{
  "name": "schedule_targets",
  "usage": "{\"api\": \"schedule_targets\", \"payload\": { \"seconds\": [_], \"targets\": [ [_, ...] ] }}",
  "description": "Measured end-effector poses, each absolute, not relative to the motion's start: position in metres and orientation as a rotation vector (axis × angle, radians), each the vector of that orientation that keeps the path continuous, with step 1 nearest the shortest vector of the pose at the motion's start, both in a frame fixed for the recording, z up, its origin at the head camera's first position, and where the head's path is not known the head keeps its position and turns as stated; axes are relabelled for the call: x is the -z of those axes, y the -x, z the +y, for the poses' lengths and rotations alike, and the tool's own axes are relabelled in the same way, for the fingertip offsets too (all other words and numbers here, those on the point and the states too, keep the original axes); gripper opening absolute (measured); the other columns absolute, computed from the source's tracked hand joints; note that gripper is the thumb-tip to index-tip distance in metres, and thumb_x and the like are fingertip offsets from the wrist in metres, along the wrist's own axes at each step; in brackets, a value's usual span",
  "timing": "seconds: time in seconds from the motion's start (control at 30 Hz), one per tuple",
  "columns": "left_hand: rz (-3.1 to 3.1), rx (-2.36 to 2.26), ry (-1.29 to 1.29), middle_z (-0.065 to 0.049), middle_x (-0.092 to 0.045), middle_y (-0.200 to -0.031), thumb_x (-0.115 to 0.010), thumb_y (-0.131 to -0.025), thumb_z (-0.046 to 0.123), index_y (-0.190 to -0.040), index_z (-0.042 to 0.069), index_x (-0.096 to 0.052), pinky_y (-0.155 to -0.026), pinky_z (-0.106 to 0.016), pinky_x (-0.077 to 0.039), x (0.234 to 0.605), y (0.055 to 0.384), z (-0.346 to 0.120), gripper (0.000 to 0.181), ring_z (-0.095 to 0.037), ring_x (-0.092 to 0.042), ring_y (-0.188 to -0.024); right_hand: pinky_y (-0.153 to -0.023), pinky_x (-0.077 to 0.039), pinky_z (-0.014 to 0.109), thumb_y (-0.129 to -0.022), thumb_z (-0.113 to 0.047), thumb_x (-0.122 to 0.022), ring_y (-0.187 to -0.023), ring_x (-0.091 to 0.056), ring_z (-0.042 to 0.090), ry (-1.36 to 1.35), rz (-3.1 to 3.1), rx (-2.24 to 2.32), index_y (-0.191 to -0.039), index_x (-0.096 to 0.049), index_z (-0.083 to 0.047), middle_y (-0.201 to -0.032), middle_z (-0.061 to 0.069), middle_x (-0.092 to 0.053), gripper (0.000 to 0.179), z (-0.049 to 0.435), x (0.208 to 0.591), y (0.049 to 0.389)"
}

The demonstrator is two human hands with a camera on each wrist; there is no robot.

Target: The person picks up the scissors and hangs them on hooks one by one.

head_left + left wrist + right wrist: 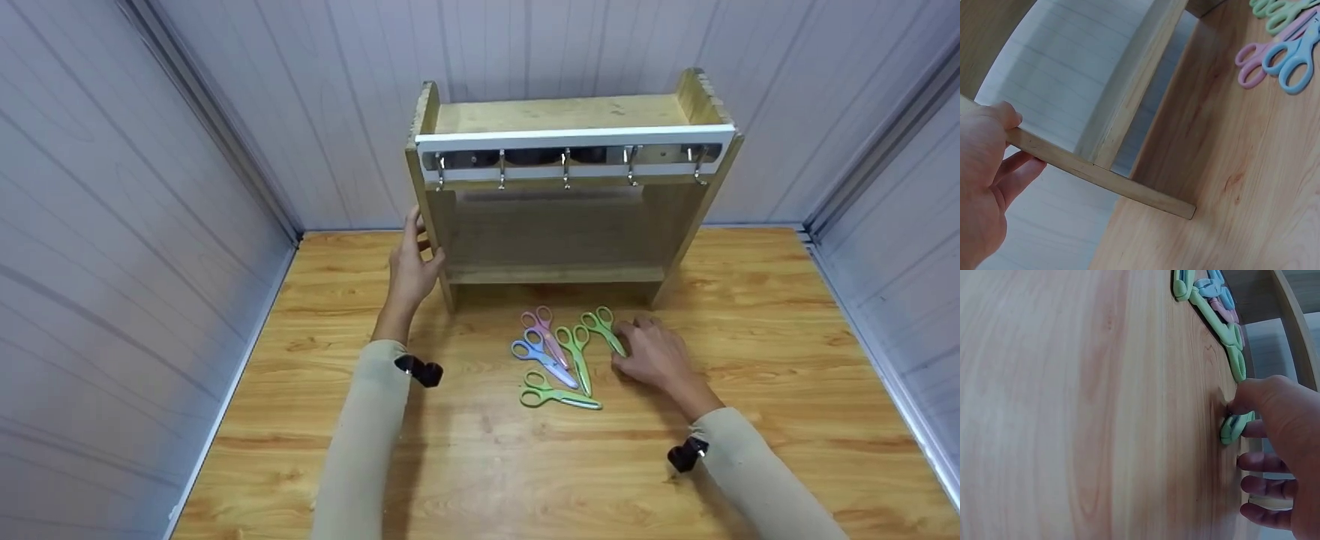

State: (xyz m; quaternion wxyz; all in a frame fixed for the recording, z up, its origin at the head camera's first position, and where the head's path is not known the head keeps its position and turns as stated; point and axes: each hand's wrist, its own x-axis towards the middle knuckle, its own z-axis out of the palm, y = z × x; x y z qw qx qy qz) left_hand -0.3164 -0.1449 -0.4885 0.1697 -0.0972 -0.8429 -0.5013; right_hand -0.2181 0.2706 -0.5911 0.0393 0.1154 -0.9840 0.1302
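A wooden rack (555,274) with a row of metal hooks (566,169) stands at the back. My left hand (412,274) grips its left side panel, thumb on the inner side and fingers outside, as the left wrist view shows. On the table in front lie several scissors: pink scissors (551,341), blue scissors (546,360), middle green scissors (577,360), and front green scissors (559,397). My right hand (654,352) is at the blade end of the rightmost green scissors (602,328); thumb and index finger pinch it from both sides, the other fingers apart from it.
The wooden table (480,480) reaches to white panel walls (360,90) at the back and both sides. The rack has a top shelf (562,114) and a lower shelf edge (555,274). Black wrist cameras (420,370) sit on both sleeves.
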Motion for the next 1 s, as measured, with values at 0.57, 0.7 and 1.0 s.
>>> {"api": "schedule_targets", "payload": {
  "seconds": [0.57, 0.7, 1.0],
  "targets": [
    [-2.359, 1.446, 0.241, -0.036, -0.066, -0.152, -0.067, -0.100, -0.011, -0.169, 0.008, -0.040, -0.108, -0.061, -0.067, 0.491, 0.314, -0.150, 0.077, -0.057, -0.074, -0.131, -0.066, -0.060, 0.062, -0.090, -0.014, -0.074, -0.090, -0.074, 0.039, -0.345, -3.016, -0.528, -0.125, -0.079, -0.004, -0.104, 0.017, -0.075, 0.037, 0.267, 0.591, 0.221],
    [-2.346, 1.462, 0.226, -0.035, -0.065, -0.153, -0.067, -0.100, -0.010, -0.169, 0.007, -0.041, -0.110, -0.061, -0.066, 0.491, 0.315, -0.146, 0.076, -0.055, -0.073, -0.134, -0.067, -0.060, 0.062, -0.089, -0.014, -0.074, -0.092, -0.074, 0.040, -0.308, -3.051, -0.573, -0.126, -0.080, -0.006, -0.108, 0.016, -0.077, 0.038, 0.269, 0.589, 0.224],
    [-2.302, 1.434, 0.185, -0.034, -0.067, -0.150, -0.068, -0.100, -0.008, -0.167, 0.006, -0.045, -0.113, -0.060, -0.066, 0.492, 0.318, -0.141, 0.072, -0.053, -0.074, -0.134, -0.069, -0.059, 0.063, -0.089, -0.015, -0.075, -0.092, -0.073, 0.040, -0.303, -3.091, -0.629, -0.126, -0.078, -0.007, -0.114, 0.019, -0.078, 0.038, 0.272, 0.589, 0.233]
  ]
}}
